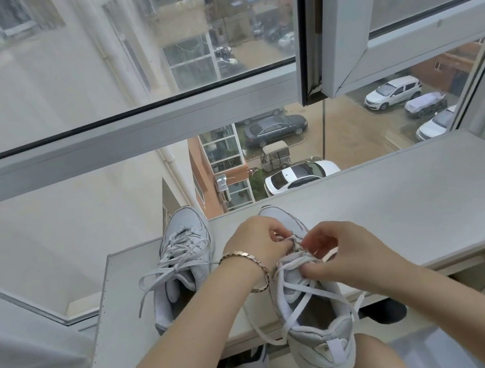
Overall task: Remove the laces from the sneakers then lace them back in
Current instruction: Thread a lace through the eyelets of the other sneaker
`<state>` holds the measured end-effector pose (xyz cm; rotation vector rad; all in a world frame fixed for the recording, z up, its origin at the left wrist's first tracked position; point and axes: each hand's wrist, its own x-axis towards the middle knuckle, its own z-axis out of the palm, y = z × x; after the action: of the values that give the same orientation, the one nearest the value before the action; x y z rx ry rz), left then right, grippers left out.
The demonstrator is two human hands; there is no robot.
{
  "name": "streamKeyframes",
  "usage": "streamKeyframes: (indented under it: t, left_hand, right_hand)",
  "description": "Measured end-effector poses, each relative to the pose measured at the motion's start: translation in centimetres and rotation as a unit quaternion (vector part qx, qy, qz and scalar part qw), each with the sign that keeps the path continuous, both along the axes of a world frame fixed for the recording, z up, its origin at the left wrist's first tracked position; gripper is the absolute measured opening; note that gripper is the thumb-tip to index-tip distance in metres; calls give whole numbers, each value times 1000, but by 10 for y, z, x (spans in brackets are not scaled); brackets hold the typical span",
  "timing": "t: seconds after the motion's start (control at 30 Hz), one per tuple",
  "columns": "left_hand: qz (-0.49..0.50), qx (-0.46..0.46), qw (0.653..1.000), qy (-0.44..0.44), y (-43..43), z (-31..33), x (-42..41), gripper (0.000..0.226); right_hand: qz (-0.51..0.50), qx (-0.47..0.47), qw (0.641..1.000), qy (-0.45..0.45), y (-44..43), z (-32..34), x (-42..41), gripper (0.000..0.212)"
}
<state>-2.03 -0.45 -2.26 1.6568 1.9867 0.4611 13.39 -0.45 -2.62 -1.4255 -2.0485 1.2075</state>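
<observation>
my left hand (256, 241) and right hand (340, 252) meet over the near sneaker (317, 329), both with fingers curled. the left pinches the lace (310, 290) at the upper eyelets. the right pinches it just beside, thumb pressed on the tongue. a chain bracelet (240, 254) sits on my left wrist.

the sneaker is pale grey-white with a flat white lace. the lace is loosened, crossing over the open mouth, its loose ends trailing off both sides. the toe points away from me and the heel hangs past the near edge of the grey board (400, 204), above my bare knees.

the other sneaker (185, 236) lies just left of my left hand, also toe-away on the board. its own lace (161, 271) is threaded but untied, with the ends sprawled to the left.

beyond the board is the window frame (128, 132), with parked cars (297, 174) far below.
</observation>
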Motion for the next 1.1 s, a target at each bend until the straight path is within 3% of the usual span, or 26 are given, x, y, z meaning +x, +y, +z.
streamKeyframes:
  t: [0.17,0.37,0.6,0.73,0.8,1.1]
  left_hand:
    - [10,90,996,26,-3,-11,8,12]
    - [94,151,981,-78,-16,-26,2,8]
    - [142,128,967,-167,-17,-23,-4,25]
    - [52,80,990,-102,-19,-8,-7,7]
    - [30,30,995,-85,-18,-4,-3,10]
    - [92,-18,976,-194,-17,-10,4,14]
  right_hand:
    - [-44,61,997,21,-9,-10,-1,15]
    - [-73,88,993,15,-12,-15,-9,8]
    - [-88,111,990,-3,-16,-18,-10,7]
    - [-93,119,988,2,-17,-18,-10,8]
    - [-91,119,989,-1,-17,-18,-10,10]
    - [-87,131,988,-8,-17,-20,-10,8]
